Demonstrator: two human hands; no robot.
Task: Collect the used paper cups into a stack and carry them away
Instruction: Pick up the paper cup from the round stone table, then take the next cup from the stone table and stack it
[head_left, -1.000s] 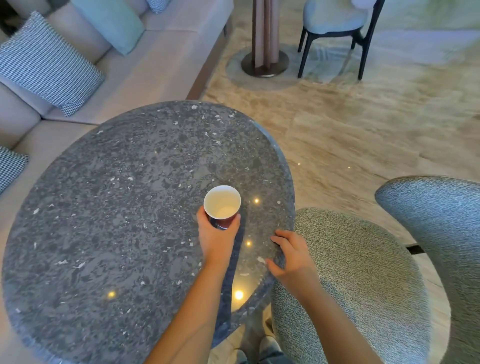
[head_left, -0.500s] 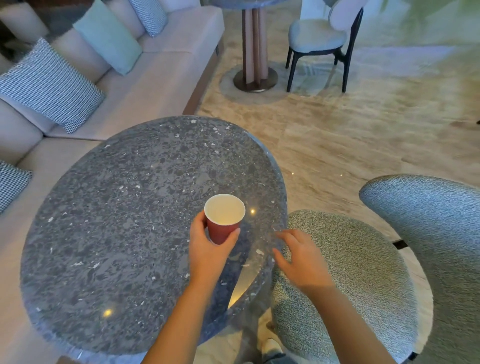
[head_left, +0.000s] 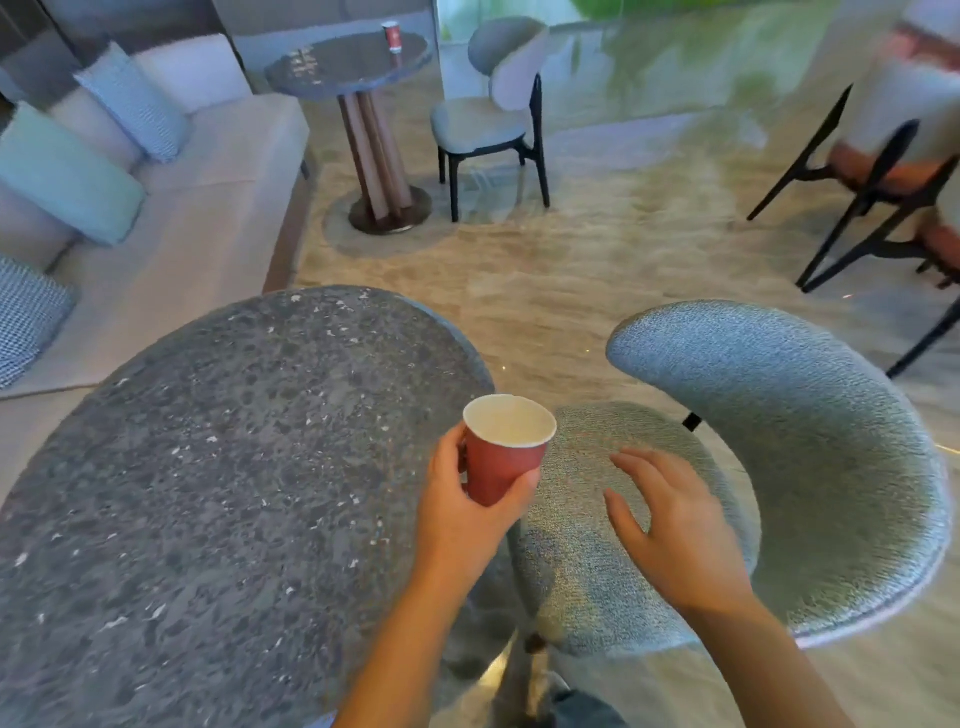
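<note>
My left hand (head_left: 462, 512) grips a red paper cup (head_left: 501, 451) with a white inside, held upright in the air just past the right edge of the round dark stone table (head_left: 218, 478). Whether it is a single cup or a stack I cannot tell. My right hand (head_left: 670, 525) hovers with fingers spread above the seat of the grey-green chair (head_left: 810, 452), holding nothing. Another red paper cup (head_left: 392, 36) stands on a second round table (head_left: 343, 65) far back.
A beige sofa (head_left: 197, 223) with checked and teal cushions runs along the left. A grey chair with dark legs (head_left: 491, 119) stands by the far table. More dark-legged chairs (head_left: 883, 171) sit at the right. Marble floor (head_left: 597, 270) lies between.
My left hand has lifted the cup off the table and moved it right, past the table edge. My right hand left the table edge and now hovers over the chair seat. The view has tilted up.
</note>
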